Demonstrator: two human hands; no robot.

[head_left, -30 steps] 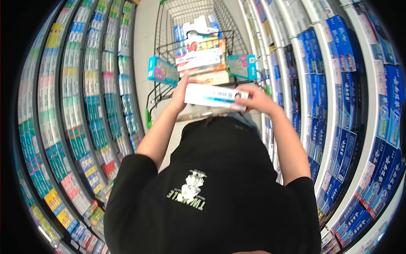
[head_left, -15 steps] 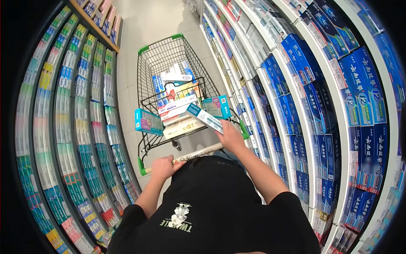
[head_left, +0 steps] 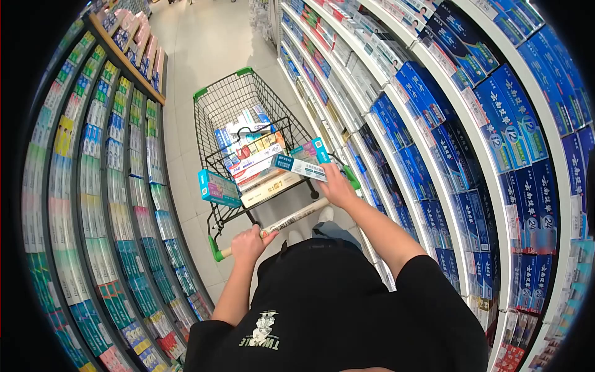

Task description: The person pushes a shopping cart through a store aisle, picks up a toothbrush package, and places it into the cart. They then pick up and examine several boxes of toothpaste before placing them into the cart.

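My left hand (head_left: pixel 248 243) is wrapped round the left part of the cart's handle (head_left: pixel 302 214). A white and teal toothpaste box (head_left: pixel 304 167) is in my right hand (head_left: pixel 338 187), held by its right end above the right part of the handle. The wire shopping cart (head_left: pixel 207 127) with green corners stands before me. In its near part lie several boxes, among them a long white and red box (head_left: pixel 255 162) and a cream box (head_left: pixel 273 190). Teal boxes sit at both sides, one at the left (head_left: pixel 220 188) and one at the right (head_left: pixel 312 150).
Shelves of small packaged goods (head_left: pixel 127 204) curve along the left, with a wooden-edged display (head_left: pixel 133 59) beyond them. On the right, white shelves hold blue boxes (head_left: pixel 508 121). Pale floor tiles (head_left: pixel 204 40) run ahead between them. My shoe (head_left: pixel 326 214) shows under the handle.
The toothpaste box in my right hand has turned to lie more level. The cart has shifted slightly left in view, and more of the aisle ahead and my shoe now show.
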